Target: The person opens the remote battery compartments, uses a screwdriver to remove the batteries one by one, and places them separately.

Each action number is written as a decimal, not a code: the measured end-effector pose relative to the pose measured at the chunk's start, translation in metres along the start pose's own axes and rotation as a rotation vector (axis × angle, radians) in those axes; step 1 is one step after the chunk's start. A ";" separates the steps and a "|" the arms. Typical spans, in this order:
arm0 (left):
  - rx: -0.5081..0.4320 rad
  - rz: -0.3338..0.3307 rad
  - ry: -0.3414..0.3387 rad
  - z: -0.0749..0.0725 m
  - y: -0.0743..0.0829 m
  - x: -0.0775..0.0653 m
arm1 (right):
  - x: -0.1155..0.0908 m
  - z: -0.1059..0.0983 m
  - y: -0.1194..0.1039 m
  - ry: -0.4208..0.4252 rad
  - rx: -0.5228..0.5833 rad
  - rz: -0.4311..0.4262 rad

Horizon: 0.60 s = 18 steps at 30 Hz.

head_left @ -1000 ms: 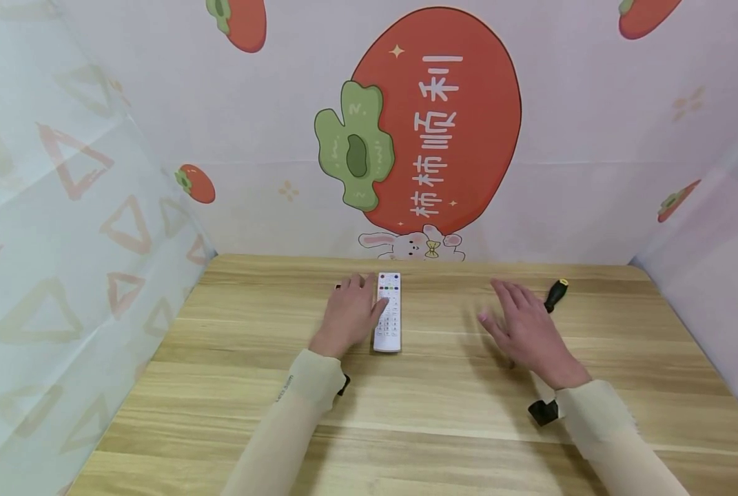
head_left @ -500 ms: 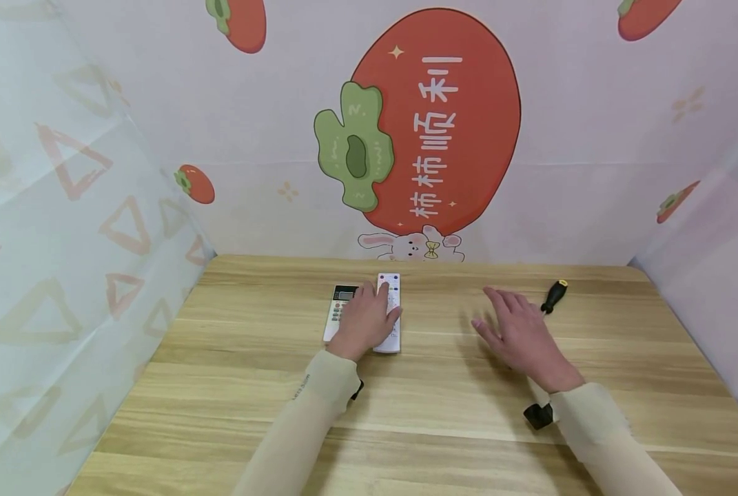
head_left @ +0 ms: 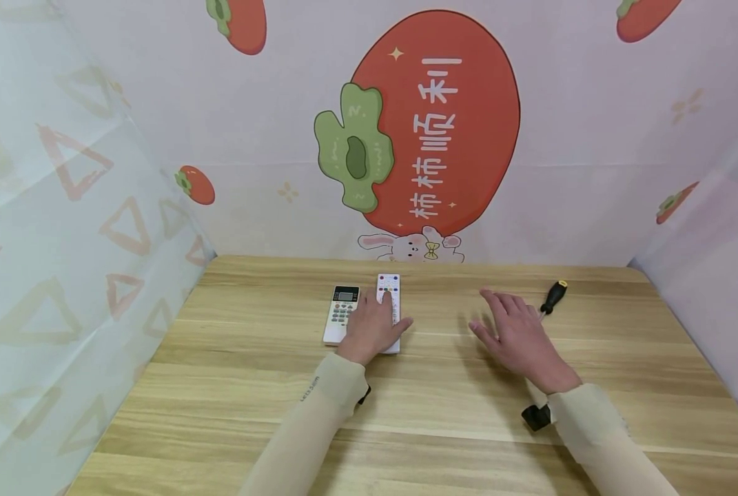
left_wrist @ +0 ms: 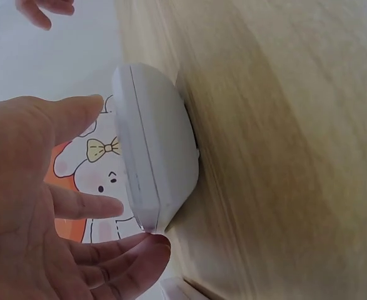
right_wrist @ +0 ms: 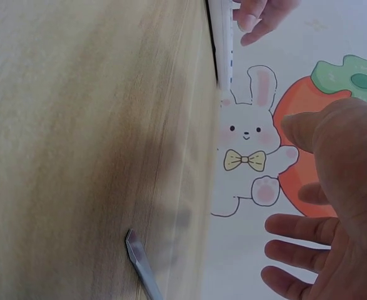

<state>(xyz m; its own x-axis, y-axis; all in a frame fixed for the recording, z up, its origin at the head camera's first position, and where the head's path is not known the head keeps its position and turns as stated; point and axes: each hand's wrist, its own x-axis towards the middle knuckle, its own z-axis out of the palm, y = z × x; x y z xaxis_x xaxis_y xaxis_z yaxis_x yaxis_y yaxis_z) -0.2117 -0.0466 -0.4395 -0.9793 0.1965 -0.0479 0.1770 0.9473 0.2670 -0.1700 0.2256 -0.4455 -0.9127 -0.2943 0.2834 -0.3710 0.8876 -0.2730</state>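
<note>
Remote [head_left: 389,282] lies flat on the surface [head_left: 455,413], keys up, with its long axis pointing from the person toward the backdrop [head_left: 251,213]. Coloured buttons are visible at its far end. The left hand [head_left: 371,329] covers much of the middle of the remote. Its fingers are spread, with the thumb extending past the right edge. In the left wrist view, fingertips meet the left edge of the remote, or nearly so; contact cannot be confirmed. The thumb stands apart from the body.

A handset [head_left: 336,318] with a small screen lies just left of the remote, screen at the far end; a gap separates the two at that end. The left hand overlaps the handset's right side in the head view.

The right hand [head_left: 517,337] is raised above the surface, fingers spread and slightly bent, holding nothing. A screwdriver [head_left: 554,297] lies near it, black handle to the far right, yellow at the end. The hand hides part of the shaft in the head view; the right wrist view shows the flat tip.

The backdrop carries a large persimmon [head_left: 462,158] and a rabbit [head_left: 408,245] below it.
</note>
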 end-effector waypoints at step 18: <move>-0.063 -0.052 -0.010 0.004 0.003 0.001 | 0.000 0.003 -0.001 -0.022 0.006 0.002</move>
<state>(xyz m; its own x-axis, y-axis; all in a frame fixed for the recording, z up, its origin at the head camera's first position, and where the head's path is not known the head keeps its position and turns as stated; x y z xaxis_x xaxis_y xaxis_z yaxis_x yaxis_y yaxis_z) -0.2119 -0.0424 -0.4423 -0.9859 0.1508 -0.0731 0.1195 0.9386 0.3238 -0.1704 0.2240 -0.4481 -0.9169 -0.3003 0.2629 -0.3702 0.8861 -0.2788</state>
